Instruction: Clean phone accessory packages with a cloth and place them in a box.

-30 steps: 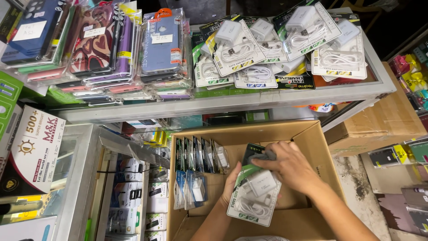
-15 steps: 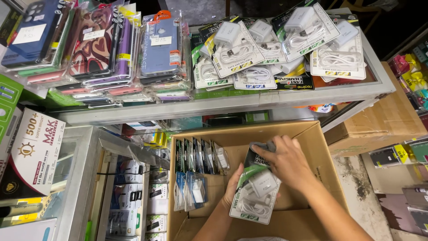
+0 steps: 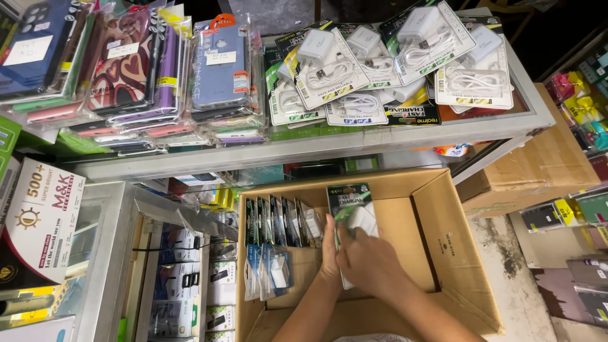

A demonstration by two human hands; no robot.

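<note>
Both my hands are inside an open cardboard box (image 3: 456,240) on the floor. Between them is a stack of blister-packed white chargers (image 3: 352,209), standing nearly upright. My right hand (image 3: 373,263) covers the front of the stack. My left hand (image 3: 329,250) presses against its left edge. To the left, a row of similar charger packs (image 3: 278,221) stands on edge against the box's left wall, with clear-bagged packs (image 3: 269,269) in front of them.
A glass counter (image 3: 304,149) above the box carries piled charger packs (image 3: 380,69) and stacked phone cases (image 3: 139,69). A display cabinet (image 3: 183,278) with boxed goods stands at left. More cardboard boxes (image 3: 544,158) and packaged items lie at right.
The charger stack has moved from lying tilted low in the box to standing upright nearer the row at the left. Both hands shifted left and forward with it.
</note>
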